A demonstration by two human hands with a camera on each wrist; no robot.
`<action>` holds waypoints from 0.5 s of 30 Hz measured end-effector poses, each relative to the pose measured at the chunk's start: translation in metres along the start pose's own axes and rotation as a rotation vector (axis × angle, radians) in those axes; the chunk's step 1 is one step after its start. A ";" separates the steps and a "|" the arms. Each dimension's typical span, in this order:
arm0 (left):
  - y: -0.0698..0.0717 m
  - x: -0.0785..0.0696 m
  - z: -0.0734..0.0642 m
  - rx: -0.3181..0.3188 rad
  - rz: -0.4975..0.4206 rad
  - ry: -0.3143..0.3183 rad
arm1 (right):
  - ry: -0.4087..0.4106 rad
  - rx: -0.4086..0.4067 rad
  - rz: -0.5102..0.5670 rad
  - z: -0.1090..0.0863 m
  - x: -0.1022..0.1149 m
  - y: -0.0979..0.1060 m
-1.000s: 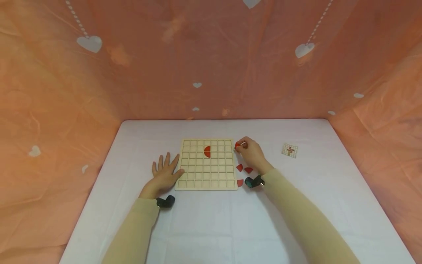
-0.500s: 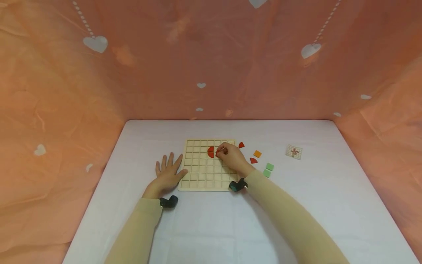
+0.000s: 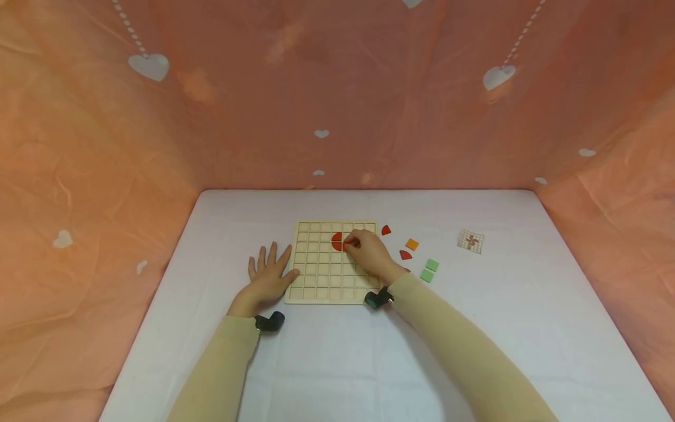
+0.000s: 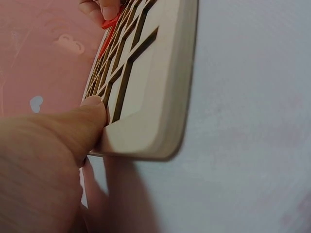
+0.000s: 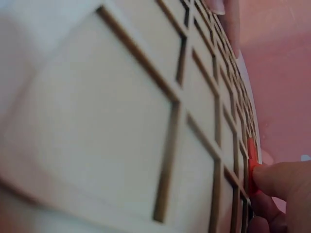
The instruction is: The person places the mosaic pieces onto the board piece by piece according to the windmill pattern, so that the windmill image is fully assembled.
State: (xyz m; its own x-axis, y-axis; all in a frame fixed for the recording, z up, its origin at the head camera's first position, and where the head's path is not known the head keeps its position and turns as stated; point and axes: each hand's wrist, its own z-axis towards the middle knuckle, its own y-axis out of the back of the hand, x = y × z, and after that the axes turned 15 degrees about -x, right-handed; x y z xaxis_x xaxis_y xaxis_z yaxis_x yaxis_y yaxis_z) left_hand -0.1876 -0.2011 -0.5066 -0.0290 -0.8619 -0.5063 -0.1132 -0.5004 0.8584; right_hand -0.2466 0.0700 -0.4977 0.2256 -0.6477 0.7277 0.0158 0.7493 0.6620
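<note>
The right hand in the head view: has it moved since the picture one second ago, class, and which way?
Yes, leftward against the board: the right hand was just beyond its right edge and now reaches over it.

Soft, diffuse light covers the table (image 3: 316, 363); beyond its far edge the backdrop (image 3: 253, 117) is darker. A faint shadow edges the right sleeve (image 3: 459, 334). Both wrist views are dimmer, the board's (image 5: 87, 121) nearest corner blurred in the right one.

Passage between tan sleeves (image 3: 213, 366) to near edge of wooden grid board (image 3: 314, 281). Left hand (image 3: 268, 276) bars left edge; right hand (image 3: 370, 253), black wrist camera (image 3: 378, 299) obstruct right side, clearance beneath uncertain.
</note>
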 end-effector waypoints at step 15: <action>-0.002 0.002 0.000 -0.014 0.010 -0.015 | 0.021 -0.003 -0.031 0.000 -0.001 -0.002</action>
State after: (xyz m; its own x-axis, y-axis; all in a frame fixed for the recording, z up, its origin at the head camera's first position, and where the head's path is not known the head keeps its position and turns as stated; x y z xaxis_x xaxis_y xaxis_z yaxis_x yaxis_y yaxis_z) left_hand -0.1877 -0.2022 -0.5090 -0.0450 -0.8657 -0.4985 -0.0985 -0.4927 0.8646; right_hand -0.2463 0.0687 -0.4997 0.2452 -0.6677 0.7029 0.0260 0.7293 0.6837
